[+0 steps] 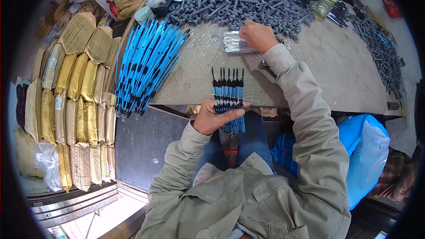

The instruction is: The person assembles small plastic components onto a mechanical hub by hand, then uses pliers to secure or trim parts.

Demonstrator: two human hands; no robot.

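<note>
Sitting close together in rows at the far left are tan and gold packs (77,82), with a crumpled clear bag (49,163) near the bottom of them. Next comes a big bunch of blue and black sticks (148,62), lying on the left end of the dusty worktop (336,66) and poking out past its edge. A round, pale tub (144,15) is at the top of the bunch.

In the middle, just by the front edge of the worktop and above the person's legs, the left hand (217,116) pinches a neat row of small blue and black pieces (228,89) between its thumb and fingers. Black loops stick up from the top of the row. A thin, shiny wire (210,94) goes across it.

Farther back is a flat pile of thin silver pins (234,40). The right hand (259,36) is bent over the right end of the pins. Its fingertips are hidden, so I cannot tell if it is pinching one.

A huge heap of gray plastic parts (239,0) lies behind. To the right are a see-through bottle (325,4) with a yellow-green top and, lower down, a big blue bag (365,150). More gray parts (376,53) lie along the right side.
</note>
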